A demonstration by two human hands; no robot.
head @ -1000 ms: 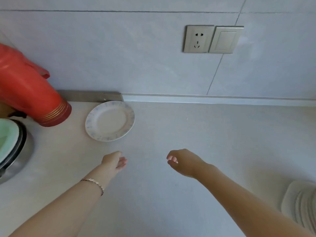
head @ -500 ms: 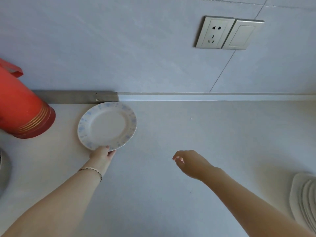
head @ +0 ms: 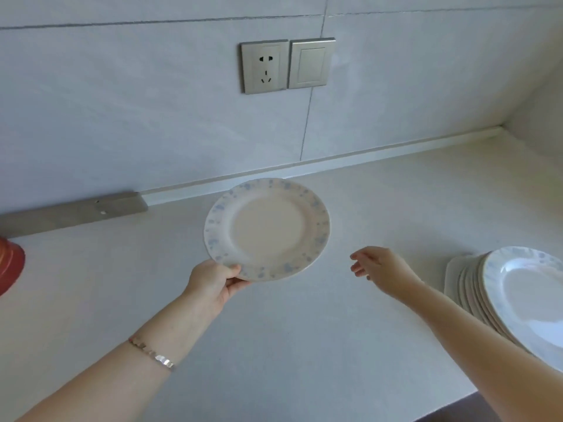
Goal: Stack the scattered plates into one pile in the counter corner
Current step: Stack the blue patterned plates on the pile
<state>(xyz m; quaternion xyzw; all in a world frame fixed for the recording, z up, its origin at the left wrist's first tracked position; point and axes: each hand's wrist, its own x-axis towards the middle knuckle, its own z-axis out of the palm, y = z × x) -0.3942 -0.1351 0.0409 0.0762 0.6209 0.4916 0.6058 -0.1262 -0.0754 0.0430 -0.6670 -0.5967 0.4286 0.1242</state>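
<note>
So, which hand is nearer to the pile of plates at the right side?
Right. The right hand hovers open to the left of the pile of plates, not touching it. The left hand is farther left, gripping the rim of the single plate.

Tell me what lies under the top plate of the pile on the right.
Under the top plate, the stepped rims of more plates show at its left edge, resting on the counter. Their faces are covered, and the right forearm hides the pile's near side.
</note>
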